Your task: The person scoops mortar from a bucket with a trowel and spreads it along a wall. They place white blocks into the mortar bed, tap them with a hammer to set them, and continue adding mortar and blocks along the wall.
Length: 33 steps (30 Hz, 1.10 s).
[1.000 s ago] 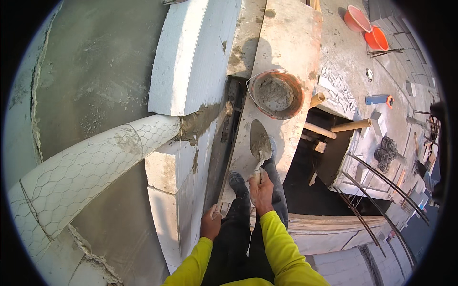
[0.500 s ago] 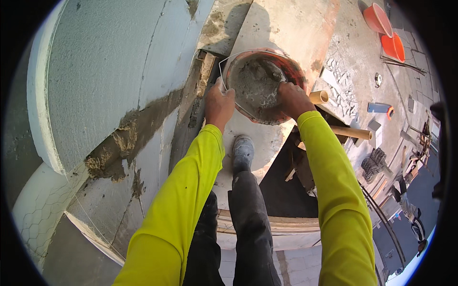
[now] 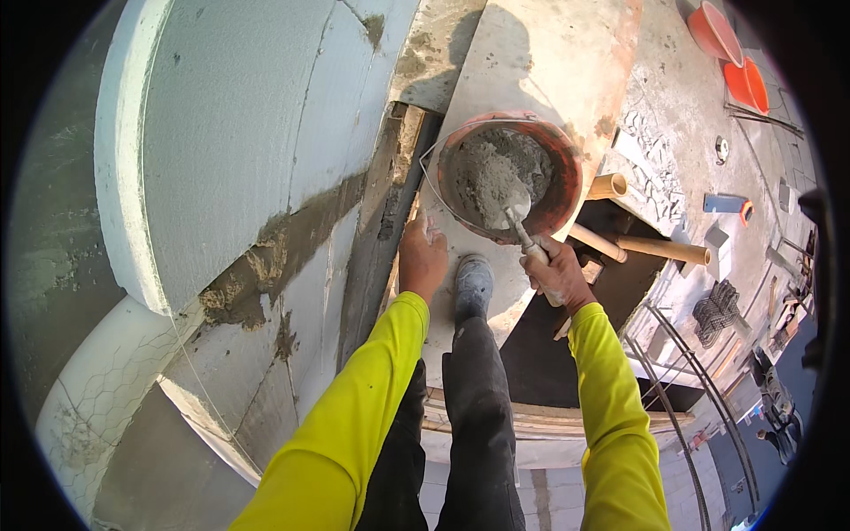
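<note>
While the person stands on a concrete slab (image 3: 540, 62) high above the site, the right hand (image 3: 556, 274) has its fingers wrapped tight round the handle of a trowel (image 3: 521, 221), whose blade is sunk into the grey mortar (image 3: 496, 173) filling an orange-rimmed bucket (image 3: 567, 190). That bucket sits on the slab just ahead of the person's grey shoe (image 3: 474, 285), right at the slab's edge where a dark gap opens below. Left of the bucket, the left hand (image 3: 421, 261) rests flat on the slab with its fingers loosely spread, holding nothing, close beside a mortar-smeared joint. Both arms wear bright yellow sleeves (image 3: 354, 416). Further left rises a wall of large white blocks (image 3: 230, 133), with wet mortar squeezed along the seam (image 3: 266, 265) between them, and a patch of wire mesh (image 3: 97, 389) lies over the lower curved surface. To the right of the bucket, pale pipes (image 3: 660, 248) jut out across the gap. Far off on the floor below stand two orange tubs (image 3: 730, 53), and a blue tool (image 3: 726, 203) lies among scattered debris
</note>
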Tool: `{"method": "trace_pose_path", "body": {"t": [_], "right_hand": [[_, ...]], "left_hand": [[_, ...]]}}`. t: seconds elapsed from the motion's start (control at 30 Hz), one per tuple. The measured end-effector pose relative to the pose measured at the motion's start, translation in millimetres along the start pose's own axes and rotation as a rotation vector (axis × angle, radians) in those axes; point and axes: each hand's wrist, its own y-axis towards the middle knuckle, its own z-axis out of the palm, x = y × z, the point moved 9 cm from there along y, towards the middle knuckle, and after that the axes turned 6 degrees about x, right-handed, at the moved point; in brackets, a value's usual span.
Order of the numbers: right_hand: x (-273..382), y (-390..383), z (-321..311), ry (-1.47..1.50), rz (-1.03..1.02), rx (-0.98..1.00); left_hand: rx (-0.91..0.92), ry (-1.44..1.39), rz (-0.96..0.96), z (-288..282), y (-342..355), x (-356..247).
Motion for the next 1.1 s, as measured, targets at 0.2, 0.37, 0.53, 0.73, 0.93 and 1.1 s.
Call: {"method": "trace_pose_path", "body": {"t": [0.2,0.37,0.53,0.73,0.93,1.1], "right_hand": [[45,-136,64,0.295,-0.254,-0.246],[57,-238,162,0.440,-0.416,-0.704],[73,-210,303,0.586,-0.281,-0.963],[141,-158,380,0.535,-0.430,-0.658],[110,-104,317,0.174,-0.184,-0.535],[146,-88,322,0.515,-0.201,-0.131]], "left_hand": [[0.187,0.042,-0.085,-56,-177,13],[0.305,0.111,-0.091,-153,-337,8],[0.187,0.110,-0.256,-257,-438,43],[0.055,0.075,-0.371,-307,-498,92],[0.098,0.081,-0.240,-264,-494,71],[0.101,0.074,-0.277,-255,-492,64]]}}
